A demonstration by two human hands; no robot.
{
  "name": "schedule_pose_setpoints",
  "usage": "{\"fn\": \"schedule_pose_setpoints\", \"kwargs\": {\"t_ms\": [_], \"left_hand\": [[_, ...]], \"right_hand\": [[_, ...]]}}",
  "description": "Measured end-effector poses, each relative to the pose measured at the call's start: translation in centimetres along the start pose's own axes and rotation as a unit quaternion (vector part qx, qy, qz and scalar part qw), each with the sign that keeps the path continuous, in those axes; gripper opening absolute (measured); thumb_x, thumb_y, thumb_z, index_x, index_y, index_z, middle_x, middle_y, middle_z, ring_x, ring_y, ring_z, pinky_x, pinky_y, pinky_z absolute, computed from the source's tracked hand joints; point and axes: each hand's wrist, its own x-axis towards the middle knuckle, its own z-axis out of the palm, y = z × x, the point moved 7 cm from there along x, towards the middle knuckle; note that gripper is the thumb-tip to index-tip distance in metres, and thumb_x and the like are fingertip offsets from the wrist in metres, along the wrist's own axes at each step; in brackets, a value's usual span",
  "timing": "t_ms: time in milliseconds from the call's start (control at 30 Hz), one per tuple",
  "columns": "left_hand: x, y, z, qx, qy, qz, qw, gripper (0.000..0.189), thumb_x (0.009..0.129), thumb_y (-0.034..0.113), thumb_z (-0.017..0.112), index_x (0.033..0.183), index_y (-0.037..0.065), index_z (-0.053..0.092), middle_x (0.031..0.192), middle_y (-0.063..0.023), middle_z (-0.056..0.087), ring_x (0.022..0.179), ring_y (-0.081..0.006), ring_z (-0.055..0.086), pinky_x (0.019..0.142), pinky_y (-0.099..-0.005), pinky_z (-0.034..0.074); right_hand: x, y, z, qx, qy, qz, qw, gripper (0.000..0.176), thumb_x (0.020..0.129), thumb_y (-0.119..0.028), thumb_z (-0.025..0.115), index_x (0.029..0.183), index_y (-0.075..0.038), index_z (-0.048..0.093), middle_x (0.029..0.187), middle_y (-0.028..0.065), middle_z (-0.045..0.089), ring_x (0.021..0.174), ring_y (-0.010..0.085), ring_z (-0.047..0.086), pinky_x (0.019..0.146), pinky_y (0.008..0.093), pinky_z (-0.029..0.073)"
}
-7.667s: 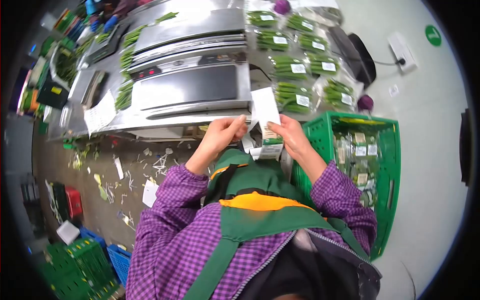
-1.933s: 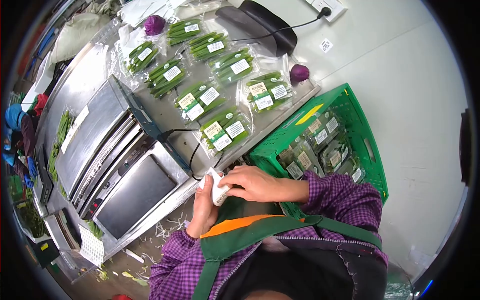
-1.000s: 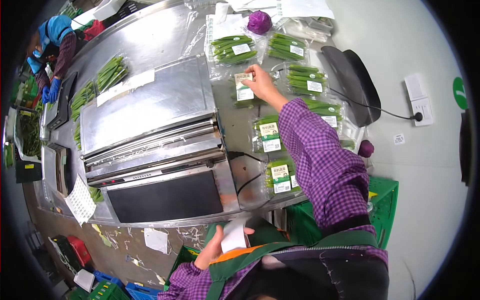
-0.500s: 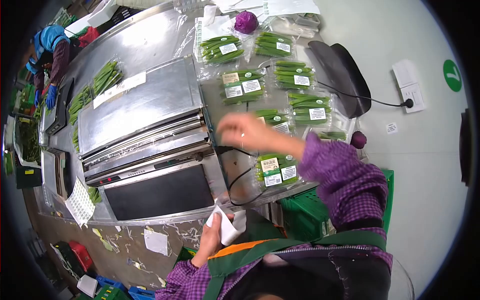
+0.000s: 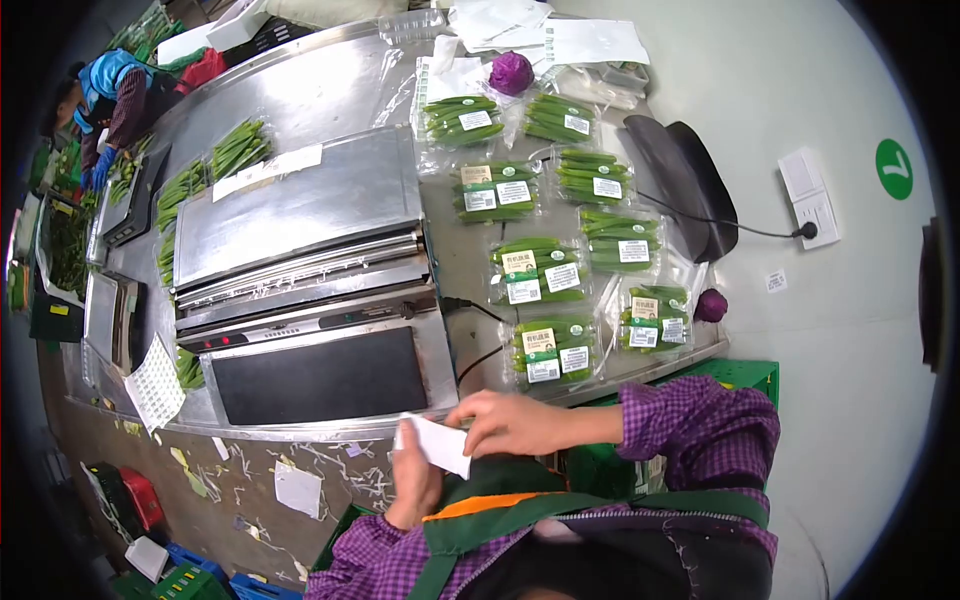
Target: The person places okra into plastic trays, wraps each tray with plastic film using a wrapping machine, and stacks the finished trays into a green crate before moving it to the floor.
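Observation:
In front of my body, a white paper piece (image 5: pixel 438 443) is held between both hands. My left hand (image 5: pixel 412 480) grips its left end, thumb on top. The fingers of my right hand (image 5: pixel 510 424) are closed on its right edge. Just beyond lies a packing machine with a black pad (image 5: pixel 320 378) and a metal top (image 5: pixel 300 210). To its right, several clear packs of green vegetables with labels lie on the metal table; the nearest pack (image 5: pixel 553 352) is just above my right hand, and another labelled pack (image 5: pixel 537 272) lies behind it.
Purple cabbages (image 5: pixel 511 73) lie at the back and right table edge. A black cable (image 5: pixel 720 219) runs to a wall socket. Green crates (image 5: pixel 725 376) stand under the table's right side. A co-worker (image 5: pixel 112 90) in blue gloves works at the far left.
My right hand has come down from over the packs to the white paper and closed on it. The paper is raised slightly, and the view has shifted a little.

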Motion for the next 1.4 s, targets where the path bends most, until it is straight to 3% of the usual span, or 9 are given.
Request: {"fn": "schedule_pose_setpoints", "kwargs": {"t_ms": [133,233,467,633,733,967,1167,1267,1400], "left_hand": [[2.4,3.5,-5.4,-0.027,0.097,0.114,0.988,0.036,0.096,0.036,0.040,0.101,0.002,0.052,0.090,-0.0065,0.058,0.081,-0.0168,0.058,0.071,-0.0331,0.048],[1.6,4.8,-3.5,-0.019,0.037,0.096,0.995,0.038,0.096,0.038,0.040,0.096,0.002,0.052,0.086,-0.0084,0.058,0.077,-0.0187,0.059,0.070,-0.0348,0.050],[-0.3,3.2,0.2,0.046,-0.135,-0.254,0.957,0.058,0.093,0.053,0.032,0.093,-0.001,0.054,0.079,-0.0133,0.060,0.081,-0.0270,0.062,0.077,-0.0358,0.050],[-0.2,5.8,2.2,-0.014,-0.240,-0.226,0.944,0.082,0.080,0.069,0.038,0.115,-0.004,0.049,0.093,-0.0114,0.057,0.097,-0.0235,0.057,0.088,-0.0312,0.043],[-0.4,4.0,0.1,-0.072,-0.283,-0.227,0.929,0.098,0.071,0.076,0.046,0.125,-0.006,0.042,0.106,-0.0132,0.055,0.106,-0.0229,0.053,0.097,-0.0322,0.037],[1.0,3.5,-1.4,0.228,-0.212,-0.106,0.944,0.035,0.094,0.028,0.047,0.119,0.003,0.050,0.097,-0.0090,0.061,0.092,-0.0167,0.059,0.083,-0.0288,0.047],[0.0,3.4,-0.1,0.215,-0.112,-0.132,0.961,0.042,0.096,0.039,0.036,0.104,0.003,0.057,0.088,-0.0062,0.059,0.078,-0.0156,0.057,0.070,-0.0302,0.047],[-0.1,2.9,1.5,0.236,-0.127,-0.107,0.958,0.048,0.097,0.042,0.032,0.103,0.002,0.057,0.088,-0.0075,0.059,0.077,-0.0166,0.057,0.069,-0.0305,0.047],[-0.8,1.0,3.1,0.097,-0.148,-0.168,0.970,0.055,0.094,0.049,0.030,0.118,0.002,0.044,0.102,-0.0147,0.058,0.089,-0.0265,0.062,0.075,-0.0361,0.054]], "right_hand": [[3.2,5.1,-10.5,0.218,0.179,0.201,0.938,0.015,0.086,-0.008,0.058,0.100,-0.003,0.060,0.095,0.0007,0.063,0.090,0.0104,0.058,0.082,0.0264,0.046],[8.6,8.8,-22.0,0.027,0.346,0.186,0.919,0.017,0.085,-0.006,0.056,0.101,-0.001,0.059,0.090,0.0023,0.061,0.082,0.0074,0.056,0.073,0.0235,0.045],[22.5,20.8,-34.5,-0.195,0.373,0.095,0.902,0.030,0.078,-0.013,0.065,0.103,0.001,0.056,0.083,0.0105,0.063,0.069,0.0139,0.061,0.062,0.0272,0.047],[26.9,25.2,-36.9,-0.345,0.331,0.126,0.869,0.034,0.074,-0.016,0.068,0.103,-0.001,0.057,0.094,0.0155,0.062,0.088,0.0283,0.059,0.077,0.0367,0.046],[26.5,24.7,-36.3,-0.425,0.299,0.164,0.839,0.036,0.071,-0.018,0.069,0.102,-0.003,0.059,0.098,0.0159,0.059,0.094,0.0328,0.057,0.082,0.0405,0.045],[21.8,20.0,-31.6,-0.592,0.266,-0.005,0.760,0.030,0.072,-0.015,0.064,0.100,-0.005,0.061,0.096,0.0117,0.058,0.093,0.0298,0.054,0.080,0.0400,0.043],[12.2,8.3,-17.6,-0.093,0.184,0.030,0.978,0.019,0.080,-0.014,0.060,0.098,-0.006,0.061,0.090,0.0075,0.062,0.079,0.0181,0.060,0.070,0.0299,0.048],[5.9,2.7,-5.6,0.074,-0.106,0.122,0.984,0.041,0.078,-0.015,0.064,0.117,-0.009,0.055,0.099,0.0100,0.062,0.088,0.0220,0.061,0.074,0.0340,0.048],[0.6,0.8,0.9,0.017,-0.158,0.130,0.979,0.037,0.077,-0.012,0.063,0.113,-0.004,0.054,0.094,0.0150,0.062,0.089,0.0323,0.059,0.077,0.0389,0.046]]}}
